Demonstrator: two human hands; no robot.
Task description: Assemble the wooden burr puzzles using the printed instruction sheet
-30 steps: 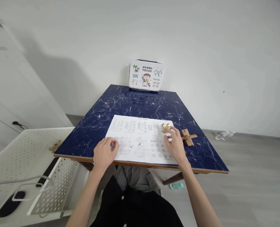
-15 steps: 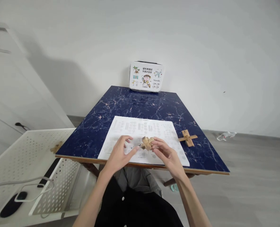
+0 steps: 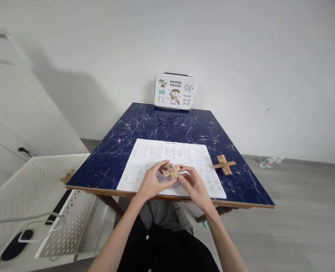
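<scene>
Between my two hands is a small wooden interlocking puzzle [image 3: 172, 171] with numbers marked on its pieces. My left hand [image 3: 152, 182] grips it from the left, fingers behind and thumb at the front. From the right, my right hand [image 3: 194, 186] pinches its other side with thumb and fingertips. The puzzle is over a printed instruction sheet [image 3: 140, 155] with rows of small diagrams. To the right of the sheet, a cross of flat wooden pieces [image 3: 224, 165] lies on the table, one piece bearing a number.
The dark blue marble-patterned table [image 3: 167, 126] stands against the wall. A white cartoon-printed case [image 3: 174, 91] leans there at its back edge. At the left is a white perforated rack [image 3: 43, 170] holding a black mouse [image 3: 16, 244] and cable. A clear plastic item [image 3: 271, 162] lies on the floor at right.
My left hand has moved right and closed on the puzzle, which was in my right hand alone. The puzzle has turned, showing numbered faces upward. The wooden cross has stayed put.
</scene>
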